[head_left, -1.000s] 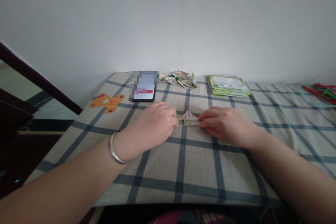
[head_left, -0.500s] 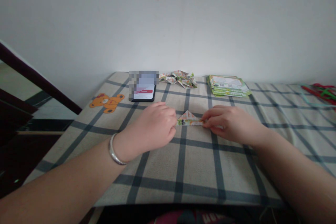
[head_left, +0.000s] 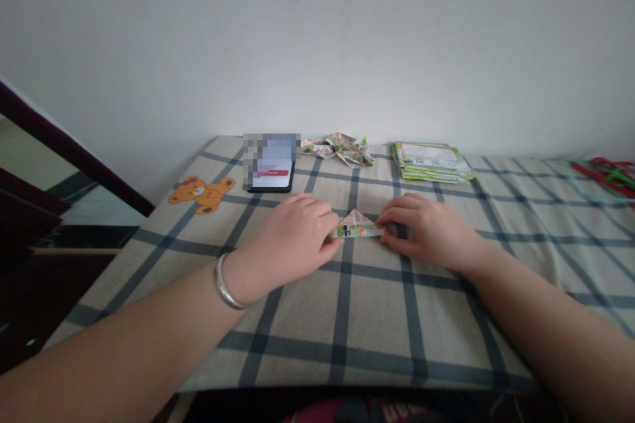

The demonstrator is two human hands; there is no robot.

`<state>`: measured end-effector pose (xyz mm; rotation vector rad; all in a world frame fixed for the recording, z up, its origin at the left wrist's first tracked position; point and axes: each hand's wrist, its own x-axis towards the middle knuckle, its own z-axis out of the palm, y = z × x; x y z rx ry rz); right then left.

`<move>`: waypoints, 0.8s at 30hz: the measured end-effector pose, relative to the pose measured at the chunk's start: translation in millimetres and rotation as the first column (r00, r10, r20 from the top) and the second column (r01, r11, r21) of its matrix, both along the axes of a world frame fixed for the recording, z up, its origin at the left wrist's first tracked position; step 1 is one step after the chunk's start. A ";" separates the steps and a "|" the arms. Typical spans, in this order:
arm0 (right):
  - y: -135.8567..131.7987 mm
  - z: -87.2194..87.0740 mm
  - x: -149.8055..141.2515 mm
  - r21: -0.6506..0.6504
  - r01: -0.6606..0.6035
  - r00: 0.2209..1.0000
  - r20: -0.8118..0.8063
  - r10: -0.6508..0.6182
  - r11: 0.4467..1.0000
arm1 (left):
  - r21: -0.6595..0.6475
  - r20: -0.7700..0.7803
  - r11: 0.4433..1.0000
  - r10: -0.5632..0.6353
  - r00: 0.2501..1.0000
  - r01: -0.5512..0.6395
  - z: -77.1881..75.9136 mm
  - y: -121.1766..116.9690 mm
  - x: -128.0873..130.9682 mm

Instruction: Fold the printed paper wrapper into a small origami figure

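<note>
Between my hands lies a small piece of printed paper [head_left: 355,225], folded to a low triangle with a flat band along its lower edge. My left hand [head_left: 300,231] is closed on its left end, with thumb and fingers pinching the tip. On the other side my right hand [head_left: 421,228] pinches the right corner between thumb and fingertips. Both end corners of the paper are partly hidden by the fingers. A silver bangle [head_left: 228,283] circles my left wrist.
A phone [head_left: 272,172] lies at the back left, beside several folded paper pieces [head_left: 342,149]. Right of them is a stack of green printed sheets [head_left: 431,162]. A cut-out bear [head_left: 203,195] lies on the checked cloth [head_left: 307,357]. Red and green strands [head_left: 612,175] sit far right.
My left hand has shifted slightly to the right along the folded paper. The right hand's fingers have moved slightly inward and changed their grip on its corner.
</note>
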<state>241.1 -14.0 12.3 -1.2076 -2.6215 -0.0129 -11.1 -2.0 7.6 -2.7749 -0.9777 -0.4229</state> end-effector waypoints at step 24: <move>-1.3 -13.7 -19.8 0.041 -0.014 0.992 -0.123 0.019 0.999 | -0.207 0.217 0.974 -0.042 0.975 0.088 -16.0 6.8 3.7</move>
